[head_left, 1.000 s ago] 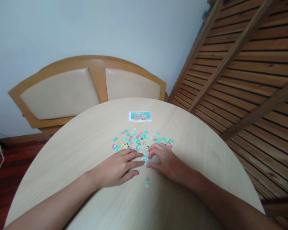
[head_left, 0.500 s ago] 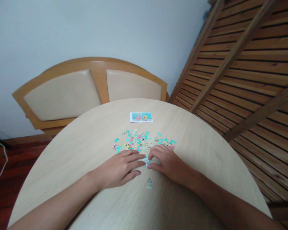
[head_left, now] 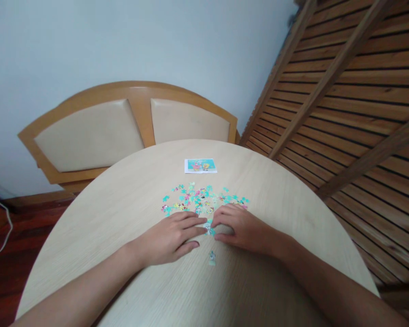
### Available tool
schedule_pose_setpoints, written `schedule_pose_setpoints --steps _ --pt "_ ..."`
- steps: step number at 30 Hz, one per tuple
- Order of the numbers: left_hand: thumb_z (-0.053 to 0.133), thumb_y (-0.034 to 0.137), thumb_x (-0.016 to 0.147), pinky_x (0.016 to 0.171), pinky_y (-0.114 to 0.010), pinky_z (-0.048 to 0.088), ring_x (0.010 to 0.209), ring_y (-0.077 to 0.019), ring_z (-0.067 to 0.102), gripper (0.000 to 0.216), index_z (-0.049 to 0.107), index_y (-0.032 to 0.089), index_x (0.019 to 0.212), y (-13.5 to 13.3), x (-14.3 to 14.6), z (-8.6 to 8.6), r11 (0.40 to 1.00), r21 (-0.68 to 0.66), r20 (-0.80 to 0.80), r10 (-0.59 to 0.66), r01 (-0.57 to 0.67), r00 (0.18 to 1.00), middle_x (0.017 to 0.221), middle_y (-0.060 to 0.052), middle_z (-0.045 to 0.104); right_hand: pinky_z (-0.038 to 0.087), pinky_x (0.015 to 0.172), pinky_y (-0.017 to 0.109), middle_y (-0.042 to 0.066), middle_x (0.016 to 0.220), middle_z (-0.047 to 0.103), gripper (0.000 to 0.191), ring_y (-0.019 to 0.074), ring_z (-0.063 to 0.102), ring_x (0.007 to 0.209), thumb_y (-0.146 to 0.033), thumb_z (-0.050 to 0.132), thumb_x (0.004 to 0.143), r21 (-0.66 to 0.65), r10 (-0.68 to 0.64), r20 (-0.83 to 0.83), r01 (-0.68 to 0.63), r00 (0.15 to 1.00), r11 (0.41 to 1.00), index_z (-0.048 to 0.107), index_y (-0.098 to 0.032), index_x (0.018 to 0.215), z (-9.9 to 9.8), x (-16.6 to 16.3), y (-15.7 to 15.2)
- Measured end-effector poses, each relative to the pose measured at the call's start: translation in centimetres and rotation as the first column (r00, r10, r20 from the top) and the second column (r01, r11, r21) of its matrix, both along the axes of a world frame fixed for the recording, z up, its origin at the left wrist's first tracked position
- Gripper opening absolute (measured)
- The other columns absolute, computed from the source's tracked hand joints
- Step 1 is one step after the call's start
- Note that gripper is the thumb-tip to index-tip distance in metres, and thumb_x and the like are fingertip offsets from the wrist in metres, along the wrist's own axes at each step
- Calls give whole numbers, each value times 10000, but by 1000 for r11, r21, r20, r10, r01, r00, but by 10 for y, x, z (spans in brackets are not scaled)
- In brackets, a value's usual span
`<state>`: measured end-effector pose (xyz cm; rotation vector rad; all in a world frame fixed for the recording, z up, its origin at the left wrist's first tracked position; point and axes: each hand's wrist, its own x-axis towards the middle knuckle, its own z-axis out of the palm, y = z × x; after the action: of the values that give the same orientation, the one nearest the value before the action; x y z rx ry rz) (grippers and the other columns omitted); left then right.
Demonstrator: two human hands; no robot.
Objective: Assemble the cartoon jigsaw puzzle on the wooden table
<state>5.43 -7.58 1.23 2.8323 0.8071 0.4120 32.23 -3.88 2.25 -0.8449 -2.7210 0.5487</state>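
Observation:
A small cluster of joined jigsaw puzzle pieces [head_left: 208, 228], pale with dark lines and turquoise edges, lies flat between my hands. My left hand [head_left: 177, 236] comes from the left with its fingers stretched and spread, and the fingertips rest at the cluster's left edge. On the other side my right hand [head_left: 236, 227] is curled, thumb and index finger at the cluster's right edge, gripping a piece there; the fingers partly hide it. Closer to me lies a separate narrow bit of puzzle [head_left: 211, 258], grey and pale green, touched by neither hand.
Many loose puzzle pieces [head_left: 187, 197] in turquoise, pink and yellow are scattered just beyond my hands. Behind them lies a picture card [head_left: 201, 166] with two cartoon figures. The round wooden table [head_left: 116, 204] faces a padded headboard [head_left: 92, 136], with wooden slats [head_left: 344, 95] at right.
My right thumb has shifted slightly right, away from the cluster's lower edge, and the right wrist is a little higher. My left hand stays nearly still.

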Motion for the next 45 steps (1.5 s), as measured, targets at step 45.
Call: schedule_pose_setpoints --steps 45 --pt "497 246 1032 1140 -476 439 1359 -270 510 366 549 198 1391 5 -8 0 999 -22 21 28 -28 999 1481 -134 529 356 1108 485 129 1426 602 491 299 510 1324 -503 601 968 55 -41 17 40 999 998 619 -199 1354 -4 1 -1"
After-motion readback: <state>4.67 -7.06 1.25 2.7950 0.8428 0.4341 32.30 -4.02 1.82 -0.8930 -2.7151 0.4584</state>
